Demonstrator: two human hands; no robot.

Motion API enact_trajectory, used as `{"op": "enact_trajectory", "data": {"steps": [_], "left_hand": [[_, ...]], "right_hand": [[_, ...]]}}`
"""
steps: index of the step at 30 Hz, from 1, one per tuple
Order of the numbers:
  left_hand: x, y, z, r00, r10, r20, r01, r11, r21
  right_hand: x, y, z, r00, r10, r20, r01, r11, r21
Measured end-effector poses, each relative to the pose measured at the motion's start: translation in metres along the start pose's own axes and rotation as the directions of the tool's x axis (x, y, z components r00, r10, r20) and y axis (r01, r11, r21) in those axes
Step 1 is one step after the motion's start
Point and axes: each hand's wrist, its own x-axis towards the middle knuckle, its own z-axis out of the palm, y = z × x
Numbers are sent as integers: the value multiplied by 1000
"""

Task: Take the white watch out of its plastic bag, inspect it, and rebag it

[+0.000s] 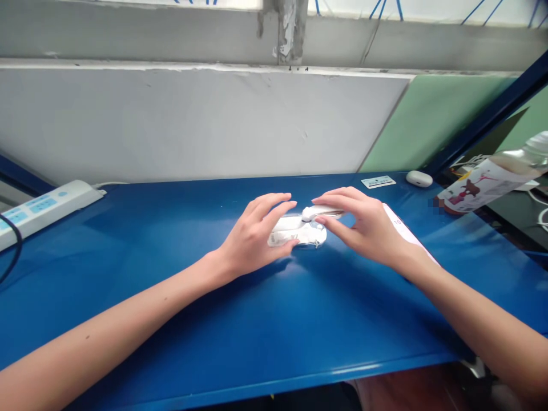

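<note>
A clear plastic package [305, 234] with white contents lies on the blue table. My left hand [257, 234] is curved around its left end, fingers over the far side and thumb along the near edge. Between the thumb and fingers of my right hand [363, 222] is a slim white object with a rounded end [311, 214]. That rounded end is at the package's far right side, and whether the two touch is unclear. My right palm hides the rest of the white object, so its kind does not show.
Behind my right wrist lies a flat pale device [406, 231], probably a phone. A card [378, 182] and a white earbud case [419, 178] sit at the back right, near a tilted bottle [483, 185]. A white power strip [51, 208] is on the left.
</note>
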Motion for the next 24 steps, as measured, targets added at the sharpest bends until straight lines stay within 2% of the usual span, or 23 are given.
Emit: {"op": "enact_trajectory", "data": {"steps": [6, 8, 10, 12, 14, 16, 19, 21, 24], "left_hand": [[1, 11, 3, 992, -118, -40, 112, 985, -133], [3, 14, 1, 986, -159, -55, 143, 965, -218], [7, 19, -1, 965, -259, -46, 227, 908, -352], [11, 23, -3, 922, -385, 37, 343, 770, -539], [14, 26, -4, 873, -470, 126, 419, 594, -687], [16, 28, -4, 828, -507, 240, 476, 407, -780], [18, 28, -3, 763, -503, 406, 545, 165, -822], [18, 28, -3, 732, -491, 472, 571, 66, -818], [18, 27, -2, 709, -467, 528, 588, -21, -809]], "right_hand": [[34, -32, -8, 992, 34, -124, -14, 987, 163], [47, -37, -5, 987, 64, -145, -19, 956, 294], [58, -38, 0, 988, 100, -119, -36, 893, 449], [67, -38, 7, 992, 122, -37, -79, 819, 568], [72, -36, 14, 989, 145, 34, -133, 756, 641], [74, -33, 22, 984, 166, 61, -164, 723, 671], [74, -27, 32, 985, 168, 48, -157, 728, 667], [73, -24, 36, 987, 159, 29, -140, 751, 646], [74, -20, 40, 988, 152, 7, -124, 776, 618]]}}
